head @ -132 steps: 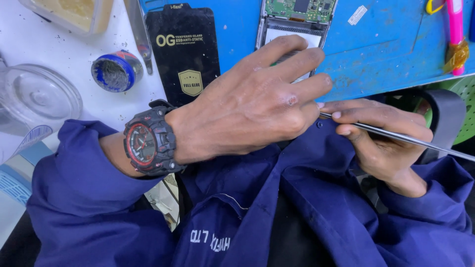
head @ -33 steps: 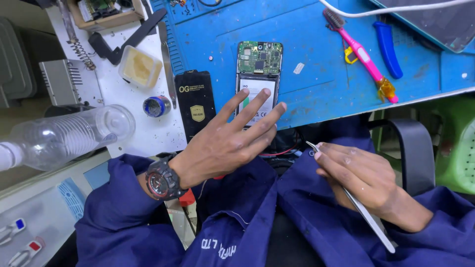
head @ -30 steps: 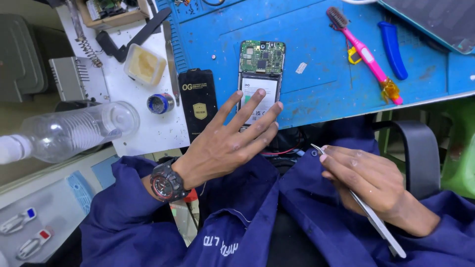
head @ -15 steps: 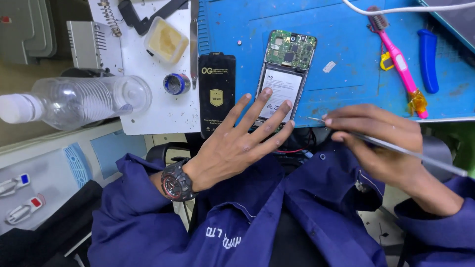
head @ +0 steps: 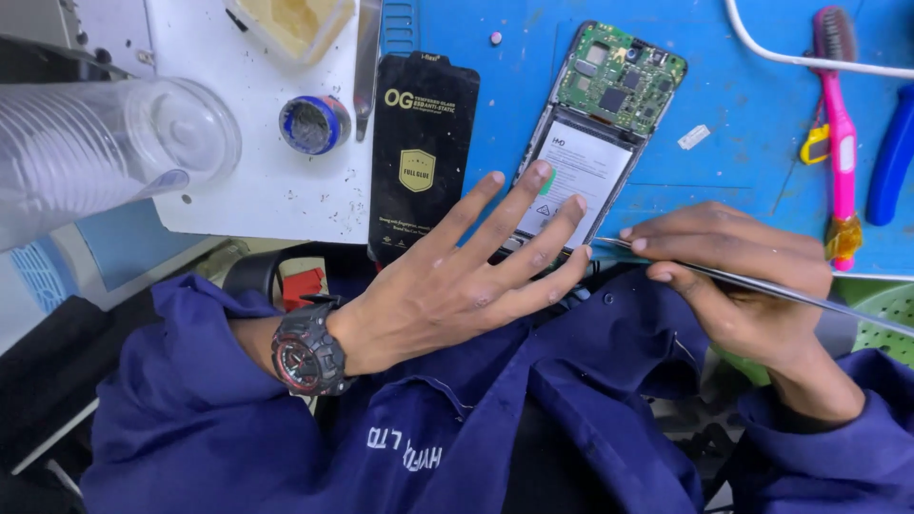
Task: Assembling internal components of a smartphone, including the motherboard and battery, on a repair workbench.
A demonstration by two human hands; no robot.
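Note:
My left hand (head: 466, 276) is spread flat with fingers apart, its fingertips reaching the lower end of an opened phone (head: 600, 124) that lies on the blue mat (head: 743, 114) with its green circuit board and white battery exposed. A black and red watch (head: 305, 350) sits on that wrist. My right hand (head: 743, 276) pinches a thin metal pry tool (head: 800, 290), whose tip points left toward the phone's bottom edge. A black screen-protector packet (head: 422, 143) lies just left of the phone.
A clear plastic bottle (head: 95, 152) lies on its side at the left. A small blue round tin (head: 314, 124) and a yellowish tray (head: 295, 24) rest on the white board. A pink toothbrush (head: 838, 114), blue-handled pliers (head: 890, 157) and a white cable (head: 809, 59) lie at the right.
The view has closed in on the bench. My left hand has slid forward so its fingers touch the phone, and my right hand has brought the tool's tip up to the phone's bottom edge.

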